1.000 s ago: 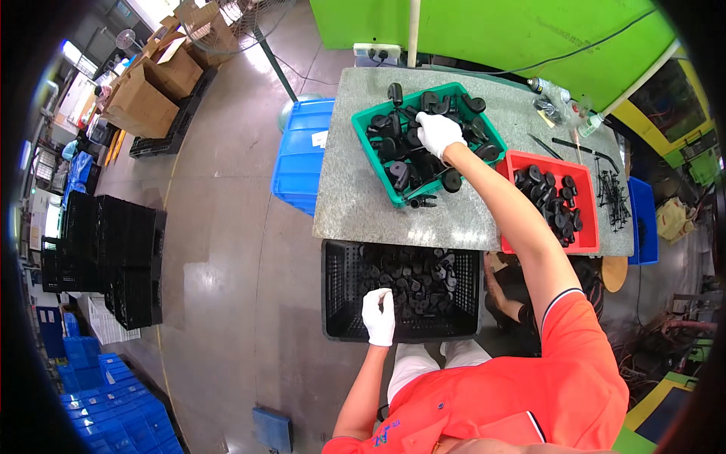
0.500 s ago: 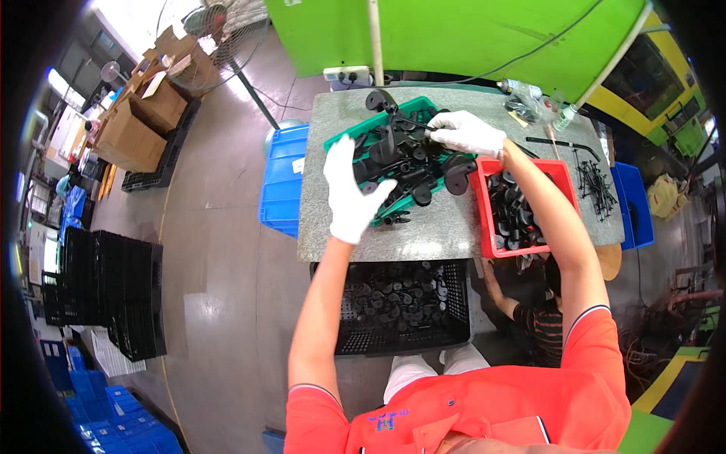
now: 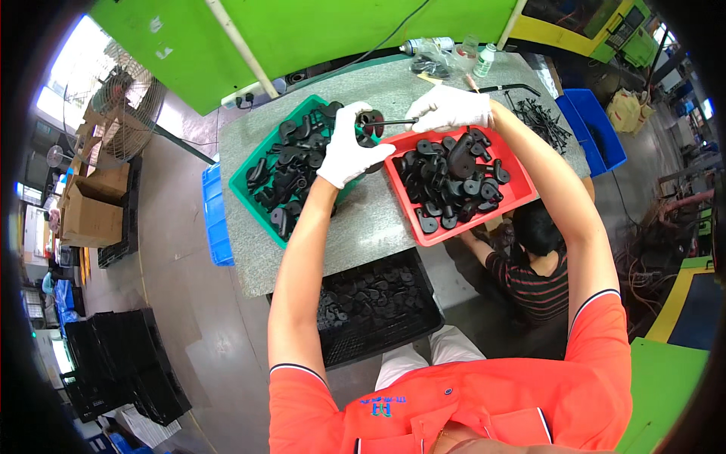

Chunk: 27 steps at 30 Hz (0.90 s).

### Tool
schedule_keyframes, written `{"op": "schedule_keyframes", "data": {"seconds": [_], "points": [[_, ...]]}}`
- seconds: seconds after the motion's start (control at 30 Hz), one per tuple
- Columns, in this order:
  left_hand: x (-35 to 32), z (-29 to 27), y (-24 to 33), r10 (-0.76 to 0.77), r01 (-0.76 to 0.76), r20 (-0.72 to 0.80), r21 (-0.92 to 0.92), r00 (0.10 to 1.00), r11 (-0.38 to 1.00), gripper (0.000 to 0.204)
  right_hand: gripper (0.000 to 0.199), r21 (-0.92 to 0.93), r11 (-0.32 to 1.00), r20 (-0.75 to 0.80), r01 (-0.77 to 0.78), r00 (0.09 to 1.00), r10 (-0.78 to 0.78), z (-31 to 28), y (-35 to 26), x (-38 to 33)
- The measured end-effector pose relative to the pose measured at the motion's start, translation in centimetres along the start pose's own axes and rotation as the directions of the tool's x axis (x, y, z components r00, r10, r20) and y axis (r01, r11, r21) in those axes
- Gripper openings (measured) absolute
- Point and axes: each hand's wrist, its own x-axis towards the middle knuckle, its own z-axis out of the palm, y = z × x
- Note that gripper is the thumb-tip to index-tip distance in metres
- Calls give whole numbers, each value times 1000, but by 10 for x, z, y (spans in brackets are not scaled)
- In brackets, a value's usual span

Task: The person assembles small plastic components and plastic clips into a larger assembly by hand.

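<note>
My gloved left hand (image 3: 348, 151) is curled around a rounded black plastic part (image 3: 371, 121), above the gap between two trays. The part's lower side is partly hidden by the glove. In my gloved right hand (image 3: 450, 110), fingers are closed on a thin dark rod (image 3: 397, 122), whose tip points left and meets the part. A green tray (image 3: 255, 218) of similar black parts lies under and left of my left hand. Below my right hand, a red tray (image 3: 484, 220) holds more of these black parts.
A spray can (image 3: 427, 46), a small bottle (image 3: 485, 59) and several dark rods (image 3: 538, 121) lie at the table's far side. A black crate (image 3: 382, 340) of parts sits below the front edge. Another person (image 3: 533, 272) crouches right of it.
The view has swung, and both trays now appear further left. My hands have left the green tray's heap and come together between the trays, with rod and part meeting.
</note>
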Motion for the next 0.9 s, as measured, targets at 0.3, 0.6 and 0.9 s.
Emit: {"op": "schedule_keyframes", "data": {"seconds": [0.3,0.6,0.9], "points": [[4,91,-18,-161,213,146,-496,976,842,49,29,78,997,-26,6,1000,-4,-2,74,-34],[-6,157,-42,-476,433,-101,-287,874,855,35,32,-372,928,-379,-35,918,-117,44,128,-39],[0,157,-26,-147,251,-245,475,958,844,33,23,305,952,-332,-28,934,134,84,136,-55]]}}
